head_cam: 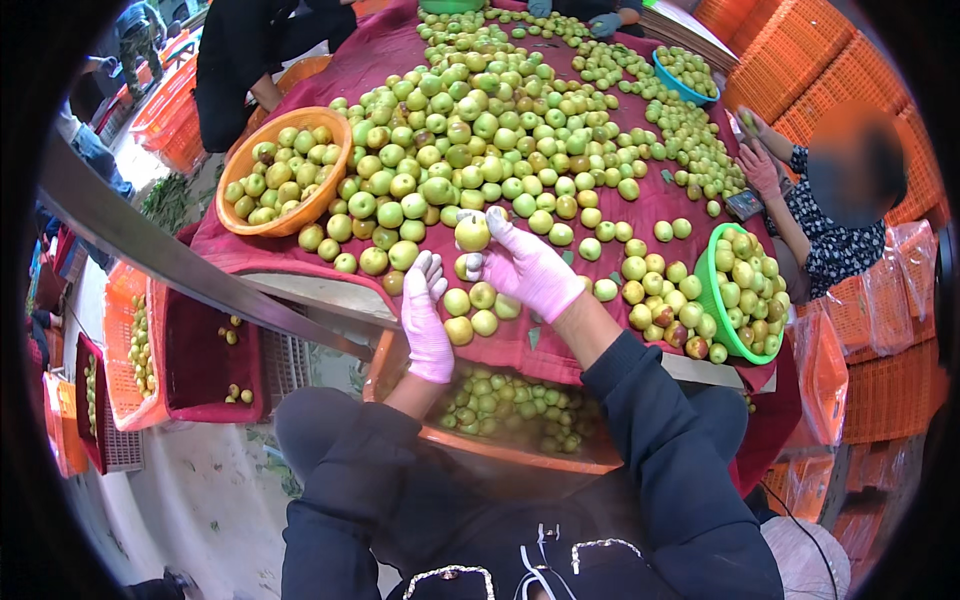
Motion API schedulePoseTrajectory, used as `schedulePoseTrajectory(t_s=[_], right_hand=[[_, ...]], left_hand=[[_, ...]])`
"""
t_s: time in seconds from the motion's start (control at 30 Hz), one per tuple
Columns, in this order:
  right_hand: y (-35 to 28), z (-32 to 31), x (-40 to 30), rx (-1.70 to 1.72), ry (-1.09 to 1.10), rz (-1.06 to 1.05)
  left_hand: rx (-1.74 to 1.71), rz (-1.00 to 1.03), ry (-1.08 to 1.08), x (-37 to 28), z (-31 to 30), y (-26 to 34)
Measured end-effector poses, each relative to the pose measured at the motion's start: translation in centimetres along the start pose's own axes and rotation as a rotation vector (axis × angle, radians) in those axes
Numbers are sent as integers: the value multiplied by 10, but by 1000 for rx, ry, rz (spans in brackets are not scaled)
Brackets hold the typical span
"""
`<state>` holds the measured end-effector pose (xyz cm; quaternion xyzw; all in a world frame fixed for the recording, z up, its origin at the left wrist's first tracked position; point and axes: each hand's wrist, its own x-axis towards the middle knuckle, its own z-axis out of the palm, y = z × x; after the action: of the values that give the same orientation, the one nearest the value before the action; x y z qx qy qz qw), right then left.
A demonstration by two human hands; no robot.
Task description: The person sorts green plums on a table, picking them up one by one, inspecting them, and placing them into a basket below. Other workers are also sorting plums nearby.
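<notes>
Both my hands wear pink gloves with pale fingertips. My right hand (525, 266) holds a round yellow-green fruit (472, 232) between thumb and fingers, above the near edge of the table. To its left, my left hand (427, 319) is raised with its fingers extended and nothing in it. A large heap of green and yellowish fruit (480, 127) spreads over the dark red cloth (255, 259). A few loose fruits (484, 322) lie between my hands. Below the table edge, in front of my lap, an orange crate (517, 459) holds many more of the fruits.
An orange basket (341, 150) of fruit stands at the left, a green basket (709, 281) at the right, and a blue basket (682, 94) farther back. A curved metal bar (225, 277) crosses the left side. Co-workers sit around the table. Orange crates (795, 67) are stacked at right.
</notes>
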<state>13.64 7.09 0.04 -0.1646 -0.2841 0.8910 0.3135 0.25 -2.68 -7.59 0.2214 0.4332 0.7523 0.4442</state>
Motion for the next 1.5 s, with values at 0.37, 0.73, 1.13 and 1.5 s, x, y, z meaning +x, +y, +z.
schedulePoseTrajectory(t_s=[0.37, 0.73, 1.13, 1.5], right_hand=[[5, 5, -36, -181, 153, -49], [28, 23, -40, -669, 330, -200], [-84, -27, -151, -1763, 777, -642], [-115, -104, -187, -2629, 835, -296]], left_hand=[[244, 225, -216, -21, 31, 34], [56, 18, -227, 6, 24, 32], [358, 139, -109, 21, 25, 28], [211, 53, -37, 31, 9, 32]])
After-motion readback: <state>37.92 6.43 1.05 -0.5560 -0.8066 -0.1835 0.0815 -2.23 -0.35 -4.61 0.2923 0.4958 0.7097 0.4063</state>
